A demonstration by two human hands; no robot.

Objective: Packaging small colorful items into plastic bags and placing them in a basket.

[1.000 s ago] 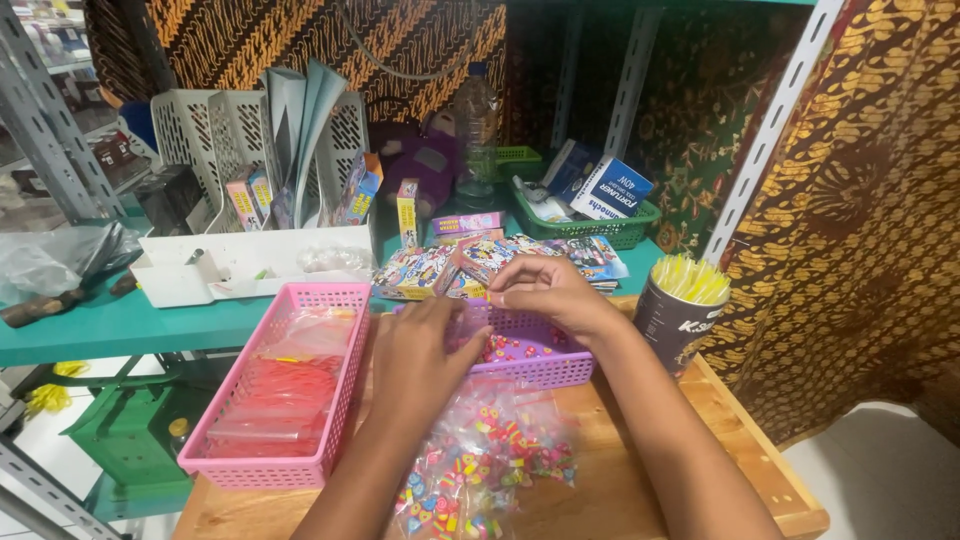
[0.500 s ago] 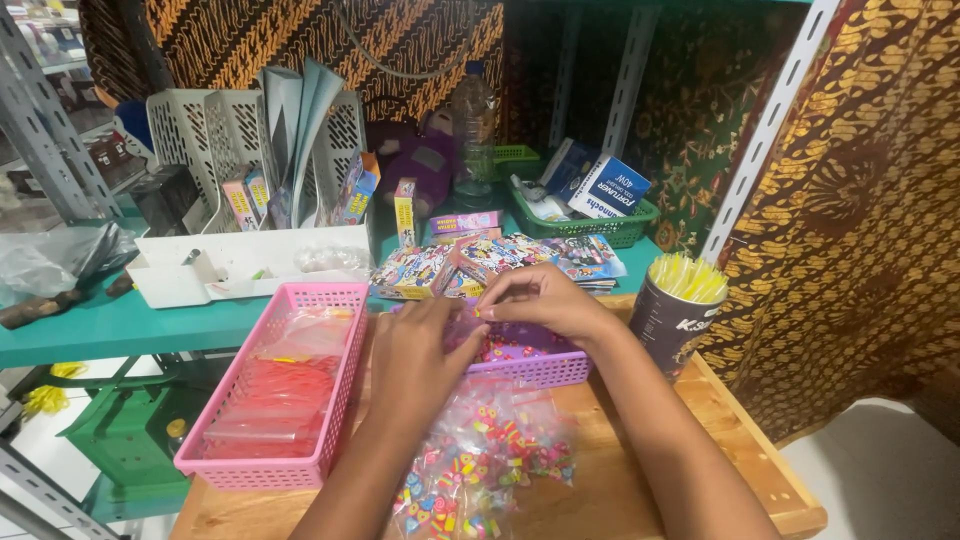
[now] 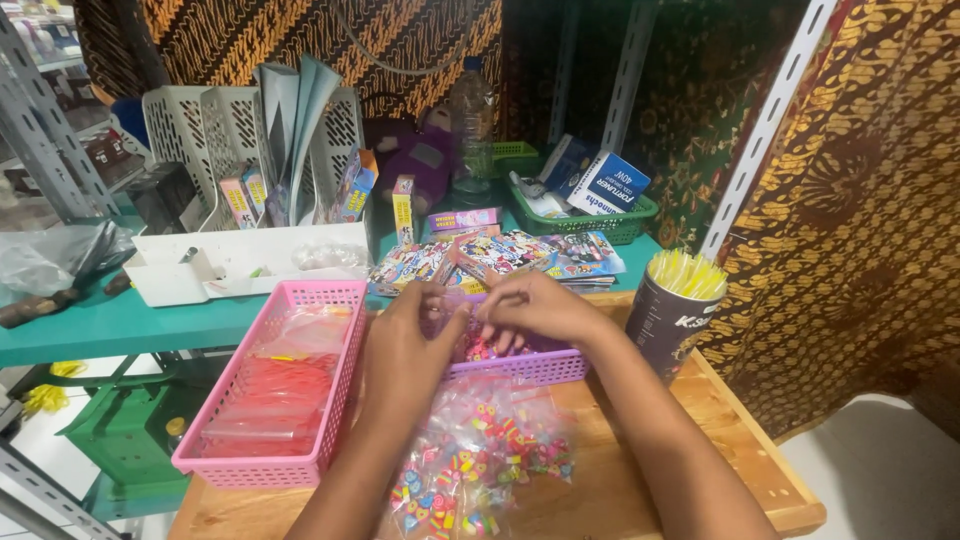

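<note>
1. Pinching with both hands: left hand (image 3: 405, 345) and right hand (image 3: 535, 308) close fingertips on a small clear bag (image 3: 462, 312), contents unclear, over the purple basket (image 3: 530, 366).
2. Judged best: keep its mouth above that basket.

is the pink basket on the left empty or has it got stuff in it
Not empty: the pink basket holds a stack of clear plastic bags with red strips, filling most of its floor.
</note>
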